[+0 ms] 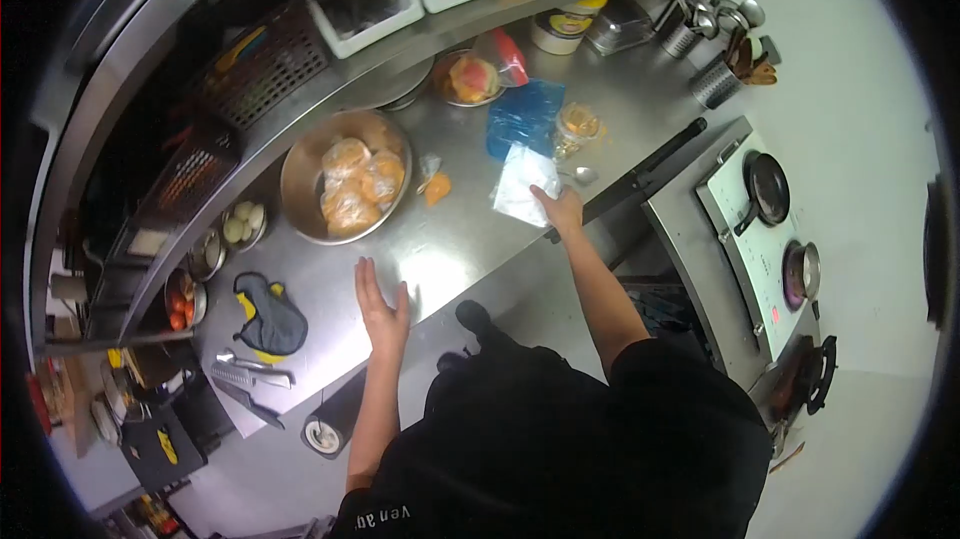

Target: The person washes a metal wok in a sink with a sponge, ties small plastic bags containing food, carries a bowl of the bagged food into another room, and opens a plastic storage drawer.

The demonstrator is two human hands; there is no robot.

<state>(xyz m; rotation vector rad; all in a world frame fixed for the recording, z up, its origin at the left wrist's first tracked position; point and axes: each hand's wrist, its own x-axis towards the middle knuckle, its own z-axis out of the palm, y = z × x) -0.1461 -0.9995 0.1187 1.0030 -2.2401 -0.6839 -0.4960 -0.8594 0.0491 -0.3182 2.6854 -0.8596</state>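
Note:
My right hand point(562, 211) has its thumb and fingers closed on the near edge of a flat stack of thin white sheets point(525, 184), which look like plastic bags. Just behind the stack lies a blue plastic bag point(538, 104). To the right are a clear tub with orange food point(578, 124) and a spoon point(584, 176). My left hand point(382, 309) is empty over the counter's front edge, fingers stretched and thumb apart. Beyond it stands a large metal bowl point(290, 194) of bagged orange food point(360, 189). A small bagged orange portion point(436, 187) lies beside the bowl.
On the steel counter point(450, 239) at left are a dark oven mitt point(272, 319), a grater point(235, 372) and a knife point(250, 404). A shelf point(390, 49) overhangs the back. A pan point(768, 189) sits on the cooktop point(735, 229) at right.

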